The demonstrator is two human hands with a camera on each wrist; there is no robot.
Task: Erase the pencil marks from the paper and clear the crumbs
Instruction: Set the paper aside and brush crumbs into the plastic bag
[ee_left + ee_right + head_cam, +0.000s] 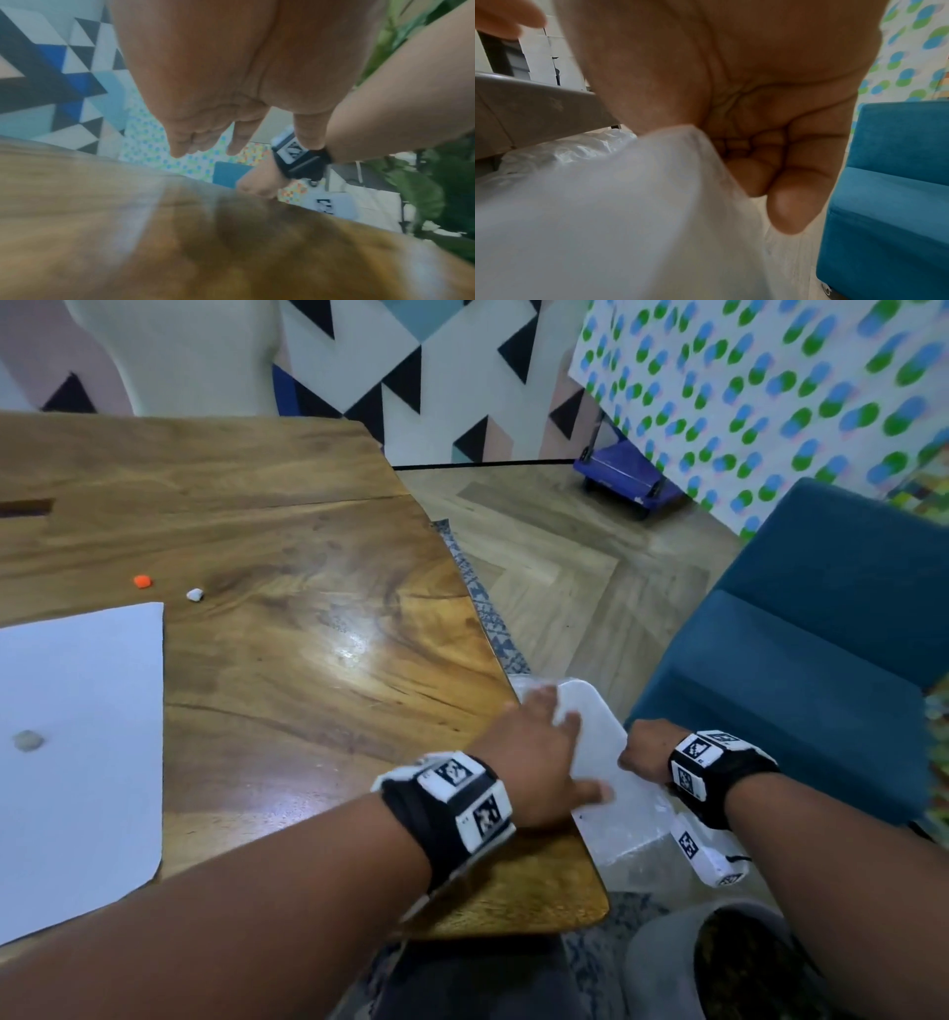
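A white sheet of paper lies at the left of the wooden table, with a small grey lump on it. An orange bit and a white bit sit on the wood beyond the paper's far corner. At the table's right edge my left hand is open, its straight fingers reaching over the edge onto a white plastic bag. My right hand holds that bag just off the edge, thumb and curled fingers pinching its rim. No crumbs can be made out.
A blue armchair stands close on the right of the table edge. A grey pot with dark filling is on the floor near my knees. A blue cart stands by the far wall. A patterned rug runs under the table.
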